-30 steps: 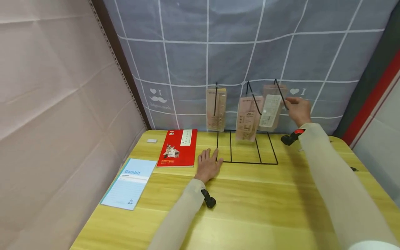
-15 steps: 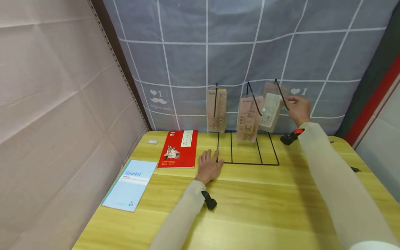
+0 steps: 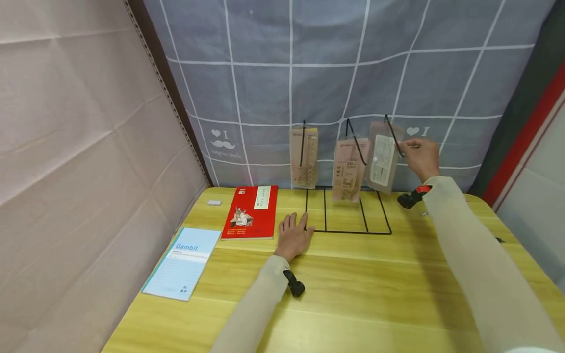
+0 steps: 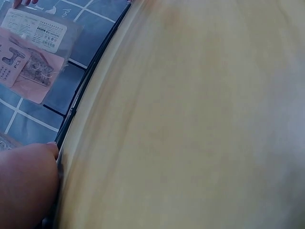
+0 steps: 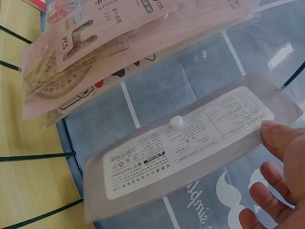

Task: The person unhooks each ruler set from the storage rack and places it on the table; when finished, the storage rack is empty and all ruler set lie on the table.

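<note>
A person's right hand (image 3: 422, 158) pinches the edge of a snap-button plastic pouch (image 5: 190, 143) at the right hook (image 3: 393, 135) of a black wire rack (image 3: 367, 232) on the bench (image 3: 353, 294); the left hand (image 3: 293, 240), fingers straight and spread, rests at the rack's near left corner. A pink ruler-set packet (image 3: 350, 171) and another packet (image 3: 311, 162) hang from the middle and left hooks, so the hanging looks nearly done, though from here I can't tell whether the pouch is fully threaded
</note>
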`<state>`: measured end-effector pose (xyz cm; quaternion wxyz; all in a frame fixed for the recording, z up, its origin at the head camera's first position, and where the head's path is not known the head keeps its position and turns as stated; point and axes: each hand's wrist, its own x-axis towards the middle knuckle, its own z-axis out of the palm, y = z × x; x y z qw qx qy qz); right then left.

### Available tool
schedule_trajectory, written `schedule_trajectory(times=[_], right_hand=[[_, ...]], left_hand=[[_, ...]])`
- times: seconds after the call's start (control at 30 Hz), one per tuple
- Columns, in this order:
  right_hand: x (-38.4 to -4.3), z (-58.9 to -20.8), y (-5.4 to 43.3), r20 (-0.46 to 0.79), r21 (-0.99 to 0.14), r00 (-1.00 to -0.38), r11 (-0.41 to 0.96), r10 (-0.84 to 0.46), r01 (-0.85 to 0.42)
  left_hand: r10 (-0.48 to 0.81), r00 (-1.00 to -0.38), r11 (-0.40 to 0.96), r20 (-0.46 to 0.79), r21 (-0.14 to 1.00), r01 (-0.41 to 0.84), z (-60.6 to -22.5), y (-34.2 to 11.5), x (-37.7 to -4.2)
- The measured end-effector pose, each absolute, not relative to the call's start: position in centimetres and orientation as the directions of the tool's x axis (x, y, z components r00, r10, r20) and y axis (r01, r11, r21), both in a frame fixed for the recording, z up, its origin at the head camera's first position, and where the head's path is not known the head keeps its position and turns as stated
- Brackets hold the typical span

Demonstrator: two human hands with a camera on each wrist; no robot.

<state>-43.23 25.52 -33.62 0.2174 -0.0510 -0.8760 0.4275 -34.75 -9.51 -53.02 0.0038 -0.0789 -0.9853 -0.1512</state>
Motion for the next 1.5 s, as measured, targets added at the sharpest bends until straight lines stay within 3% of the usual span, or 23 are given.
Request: schedule_trajectory(times=[0.4,0.67,1.5], right_hand=[[-41.1,-33.0,25.4,0.347,-0.758,-0.917,0.634,0.194,-0.153],[-40.0,-33.0,25.4,0.291,-0.753,-0.944,0.646,0.155,-0.126],[-34.7,-32.7,24.9,0.224,-0.786,-0.965,0.611,0.139,-0.094]], left_hand=[[0.159,-0.987,0.941,0.029,0.297,0.160,-52.7,-9.6,-34.5],[0.153,-0.988,0.939,0.018,0.309,0.151,-52.7,-9.7,-34.4],[0.156,-0.988,0.937,0.000,0.315,0.148,-52.8,-9.6,-34.7]])
